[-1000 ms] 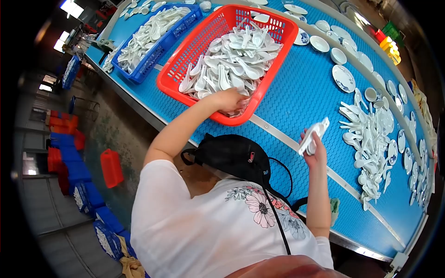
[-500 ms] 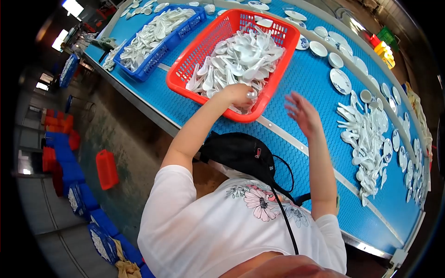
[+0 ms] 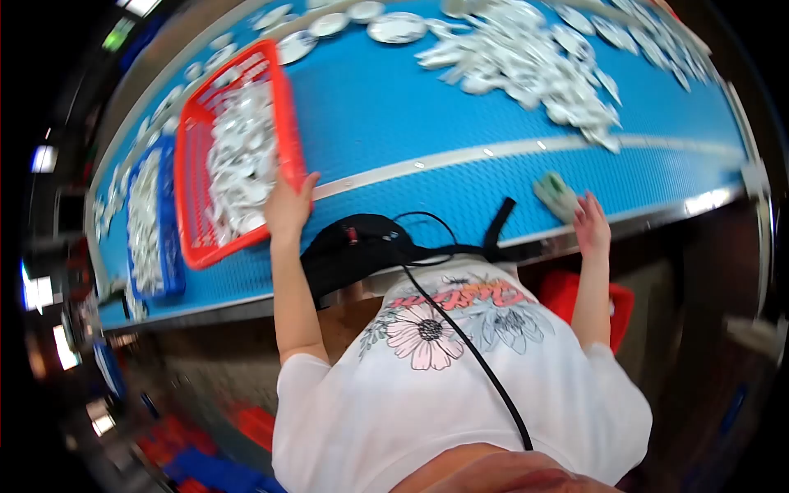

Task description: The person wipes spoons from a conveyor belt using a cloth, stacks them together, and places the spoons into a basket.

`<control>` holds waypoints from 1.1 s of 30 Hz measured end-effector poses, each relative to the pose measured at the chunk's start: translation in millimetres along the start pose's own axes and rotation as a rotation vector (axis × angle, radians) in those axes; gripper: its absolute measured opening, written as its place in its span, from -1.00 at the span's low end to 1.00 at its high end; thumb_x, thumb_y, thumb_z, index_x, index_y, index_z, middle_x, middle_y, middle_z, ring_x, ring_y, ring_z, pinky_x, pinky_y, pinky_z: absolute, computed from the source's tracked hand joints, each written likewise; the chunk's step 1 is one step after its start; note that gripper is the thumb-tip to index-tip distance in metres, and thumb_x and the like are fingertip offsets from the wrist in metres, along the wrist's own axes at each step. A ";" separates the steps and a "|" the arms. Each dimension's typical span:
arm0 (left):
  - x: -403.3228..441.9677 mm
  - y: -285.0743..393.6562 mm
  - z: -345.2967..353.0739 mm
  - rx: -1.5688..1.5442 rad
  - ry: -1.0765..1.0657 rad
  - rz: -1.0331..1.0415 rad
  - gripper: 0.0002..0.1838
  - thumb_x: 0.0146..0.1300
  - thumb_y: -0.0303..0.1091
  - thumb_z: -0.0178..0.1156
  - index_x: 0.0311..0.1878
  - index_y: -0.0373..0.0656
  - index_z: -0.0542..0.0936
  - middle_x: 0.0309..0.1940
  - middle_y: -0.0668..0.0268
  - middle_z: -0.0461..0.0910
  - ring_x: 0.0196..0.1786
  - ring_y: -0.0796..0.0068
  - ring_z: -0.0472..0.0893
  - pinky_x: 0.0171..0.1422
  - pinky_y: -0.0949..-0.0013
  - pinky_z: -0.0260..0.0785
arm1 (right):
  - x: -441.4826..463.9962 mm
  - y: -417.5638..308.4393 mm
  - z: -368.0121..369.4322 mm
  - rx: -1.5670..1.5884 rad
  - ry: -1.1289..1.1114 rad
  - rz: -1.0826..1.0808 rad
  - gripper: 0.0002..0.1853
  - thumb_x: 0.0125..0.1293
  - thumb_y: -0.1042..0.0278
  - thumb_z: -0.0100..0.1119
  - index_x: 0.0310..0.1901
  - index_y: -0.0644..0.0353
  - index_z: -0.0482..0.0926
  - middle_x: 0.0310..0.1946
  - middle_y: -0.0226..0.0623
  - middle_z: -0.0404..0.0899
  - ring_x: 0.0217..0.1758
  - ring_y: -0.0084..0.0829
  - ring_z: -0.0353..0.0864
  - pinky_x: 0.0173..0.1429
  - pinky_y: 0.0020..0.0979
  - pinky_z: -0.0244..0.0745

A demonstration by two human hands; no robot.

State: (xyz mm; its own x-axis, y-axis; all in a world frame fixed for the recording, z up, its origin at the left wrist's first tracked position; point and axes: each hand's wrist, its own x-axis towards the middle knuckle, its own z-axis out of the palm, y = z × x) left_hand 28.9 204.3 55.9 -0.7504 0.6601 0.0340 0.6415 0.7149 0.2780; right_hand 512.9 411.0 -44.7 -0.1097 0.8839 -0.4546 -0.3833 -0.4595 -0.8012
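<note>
The red plastic basket (image 3: 289, 115), piled with white ceramic spoons (image 3: 242, 160), stands on the blue belt. My left hand (image 3: 288, 207) is at its near right corner, thumb outside and fingers over the rim, partly hidden and blurred; it grips the edge. Over the belt's front edge, my right hand (image 3: 593, 230) holds nothing, its fingers apart. Just beyond those fingertips lies a crumpled grey-green cloth or glove (image 3: 555, 195); whether they touch it, I cannot tell.
A blue basket (image 3: 170, 230) of spoons stands left of the red one. A heap of white spoons (image 3: 526, 62) lies on the belt (image 3: 370, 107) at the back right. Plates (image 3: 396, 28) and bowls line the far side. Below the front edge is a red container (image 3: 567, 294).
The view has swung right. My left hand has moved from among the spoons to the basket's corner. My right hand has moved away from the basket, close to the grey-green cloth.
</note>
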 end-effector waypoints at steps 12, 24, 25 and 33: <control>-29.5 -1.1 1.0 0.090 0.070 0.020 -0.39 0.13 -0.11 0.03 0.24 -0.08 0.19 -0.09 0.04 0.50 -0.10 0.02 0.51 -0.06 0.14 0.34 | 58.8 -76.9 -0.9 -0.408 0.033 -0.101 -0.73 0.21 0.23 0.09 -0.08 0.10 0.46 -0.27 -0.47 0.54 -0.33 -0.65 0.45 -0.30 -0.62 0.26; -69.8 52.6 -2.0 0.024 0.030 -0.133 -0.39 0.12 -0.05 0.12 0.18 -0.15 0.28 0.01 0.06 0.44 0.02 0.10 0.46 0.04 0.25 0.29 | 227.8 -126.8 -24.6 -0.933 0.063 -0.509 -0.71 0.09 0.26 0.16 -0.14 0.15 0.52 -0.27 -0.28 0.51 -0.31 -0.48 0.47 -0.25 -0.46 0.38; -70.3 54.5 7.9 0.083 0.222 -0.050 -0.40 0.10 -0.08 0.15 0.16 -0.18 0.30 0.03 0.06 0.42 0.06 0.09 0.42 0.10 0.22 0.24 | 231.2 -133.9 -20.2 -1.163 0.170 -0.695 -0.73 0.06 0.31 0.17 -0.18 0.18 0.54 -0.24 -0.20 0.49 -0.26 -0.40 0.47 -0.17 -0.41 0.39; -74.8 218.5 50.7 -0.392 0.309 0.142 -0.63 0.05 -0.33 0.24 -0.07 -0.24 0.47 0.00 0.17 0.44 0.11 0.27 0.37 0.17 0.25 0.18 | 256.8 -150.3 -30.8 -1.538 0.055 -0.676 -0.78 0.08 0.24 0.16 -0.19 -0.09 0.58 -0.27 -0.35 0.55 -0.18 -0.20 0.51 -0.17 -0.30 0.38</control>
State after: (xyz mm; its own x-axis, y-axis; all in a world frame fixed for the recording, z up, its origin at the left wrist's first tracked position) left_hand 233.3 322.8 65.4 -0.7102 0.6030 0.3632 0.6772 0.4443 0.5864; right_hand 570.6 704.4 -53.0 -0.2685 0.9557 0.1204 0.8491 0.2939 -0.4389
